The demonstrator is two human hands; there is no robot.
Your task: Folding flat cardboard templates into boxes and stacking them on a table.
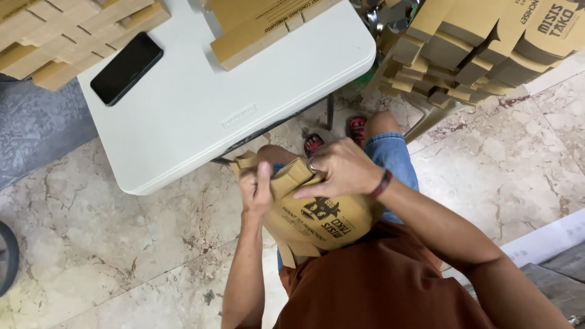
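Head view, looking straight down at my lap. Both hands are on a brown cardboard box blank (pixel 317 222) with black print, held over my knees, just off the near edge of the white bench (pixel 201 103) and not touching it.

Left hand (pixel 257 192): fingers curled shut around the blank's left flap, thumb up along the fold.

Right hand (pixel 341 170): fingers spread and bent, pressing down on the top flaps of the blank; ring on one finger, dark band at the wrist. It has hold of the cardboard rather than merely hovering, though I cannot tell how far the fingertips tuck under the flap.

On the bench: a black phone (pixel 127 68) lies face up near the left edge, beside a stack of flat cardboard blanks (pixel 67 36) at the far left corner. A second flat stack (pixel 268 27) sits along the far edge, overhanging slightly.

To the right of the bench, well apart from my hands, stands a pile of folded printed boxes (pixel 481 49). Marble floor (pixel 122 244) below; red sandals (pixel 356 128) visible under the bench edge.
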